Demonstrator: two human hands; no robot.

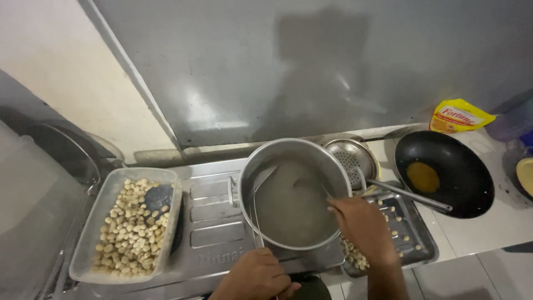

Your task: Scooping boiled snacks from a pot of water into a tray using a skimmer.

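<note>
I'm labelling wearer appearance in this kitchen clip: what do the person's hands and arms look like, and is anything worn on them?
Both are bare. The left hand and the right hand show no gloves, rings, watch or bracelet. The right forearm runs to the bottom edge with no sleeve in view; only the left wrist shows, also uncovered. No markings can be made out.

The left hand [256,275] grips a long metal handle [254,214] that goes into the steel pot [261,161] of cloudy liquid; the right hand [361,225] rests on the pot rim, above a tray [419,236] of pale pieces
</note>
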